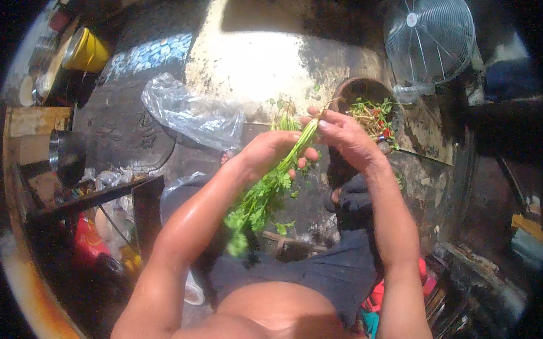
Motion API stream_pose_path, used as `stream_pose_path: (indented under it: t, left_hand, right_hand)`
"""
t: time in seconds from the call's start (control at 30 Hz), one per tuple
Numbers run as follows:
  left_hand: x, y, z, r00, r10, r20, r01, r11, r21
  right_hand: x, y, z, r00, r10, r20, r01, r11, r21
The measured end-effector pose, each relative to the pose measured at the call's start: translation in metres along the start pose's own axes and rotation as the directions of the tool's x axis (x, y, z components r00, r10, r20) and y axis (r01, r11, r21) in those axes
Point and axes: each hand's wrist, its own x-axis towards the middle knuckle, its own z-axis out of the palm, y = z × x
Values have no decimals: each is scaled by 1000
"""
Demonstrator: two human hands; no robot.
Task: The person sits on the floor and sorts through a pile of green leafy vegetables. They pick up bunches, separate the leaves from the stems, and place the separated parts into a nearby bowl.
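A bunch of leafy green herbs (263,196), which looks like coriander or leaf celery, hangs across my left palm. My left hand (272,147) is curled around its pale stems, and the leaves droop down and left toward my lap. At the root end, my right hand (348,136) pinches the thin brownish roots between thumb and fingers. More rooted stems (286,118) lie on the floor just beyond my hands, partly hidden by them. Right of these stands a round bin (343,88) holding plant trimmings (369,112) with some red bits.
A clear plastic bag (192,114) lies on the dark floor ahead to the left. A large fan (429,44) stands at the far right. Leftward are a yellow bucket (88,52), a dark metal pot (67,158) and a low bench-like ledge (102,196).
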Motion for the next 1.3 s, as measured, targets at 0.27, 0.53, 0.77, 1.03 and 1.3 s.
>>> stream_pose_path:
  t: [0.27, 0.53, 0.77, 1.03, 1.3]
  left_hand:
    - [12, -9, -9, 999, 26, -37, -29, 998, -59]
    - [9, -6, -9, 998, 38, -43, -37, 999, 22]
    - [11, -11, -9, 985, 155, -82, -138, 974, 179]
    - [11, -13, -12, 990, 108, -92, -92, 983, 159]
    - [10, -11, -7, 994, 82, -79, -73, 992, 104]
  right_hand:
    - [12, 13, -16, 935, -34, -352, 42, 999, 14]
    - [10, 8, -22, 925, -1, -379, 9, 1000, 20]
    - [11, 8, -15, 906, 7, -423, -17, 1000, -18]
    - [11, 11, -17, 906, 36, -422, -31, 999, 21]
    - [11, 15, -18, 949, -5, -316, -32, 993, -112]
